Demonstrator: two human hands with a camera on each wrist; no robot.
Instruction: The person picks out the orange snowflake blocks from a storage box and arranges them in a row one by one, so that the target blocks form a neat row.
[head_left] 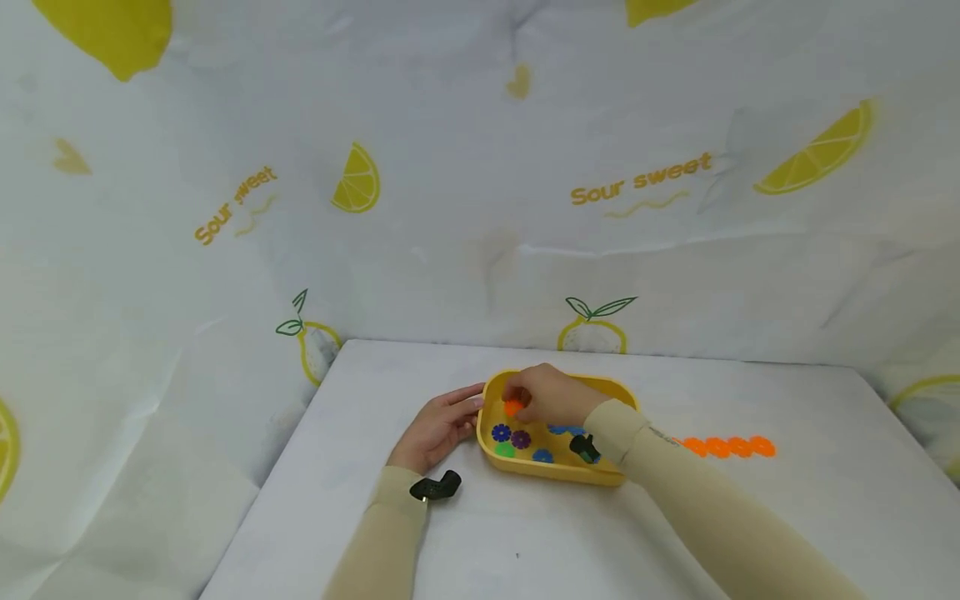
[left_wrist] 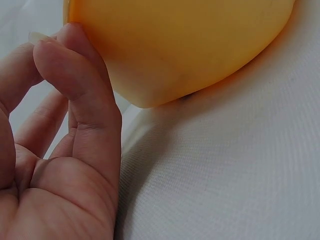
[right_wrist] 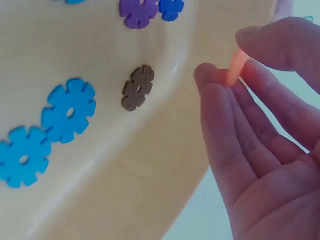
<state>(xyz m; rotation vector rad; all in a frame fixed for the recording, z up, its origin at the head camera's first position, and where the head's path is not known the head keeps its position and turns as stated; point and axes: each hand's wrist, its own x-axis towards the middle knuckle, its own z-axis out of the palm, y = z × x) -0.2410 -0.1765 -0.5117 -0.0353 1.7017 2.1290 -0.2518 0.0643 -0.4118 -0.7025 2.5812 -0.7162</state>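
My right hand (head_left: 555,396) is over the left part of a yellow tray (head_left: 536,468), pinching an orange notched plastic disc (head_left: 513,407) between thumb and fingers. In the right wrist view that orange disc (right_wrist: 236,67) is seen nearly edge-on. Beside the tray's left end, my left hand (head_left: 437,429) touches the outer wall with its fingertips, fingers loosely bent. Inside the tray lie a blue disc (head_left: 501,432), a purple disc (head_left: 521,439), a green disc (head_left: 505,450) and more blue ones. A brown disc (right_wrist: 138,88) shows near the tray's wall. My right forearm hides part of the tray.
To the right of the tray, several orange discs (head_left: 717,448) lie in a row on the white table (head_left: 517,521), partly hidden by my right sleeve. A white lemon-printed sheet (head_left: 465,208) hangs behind the table. Black devices sit on both wrists.
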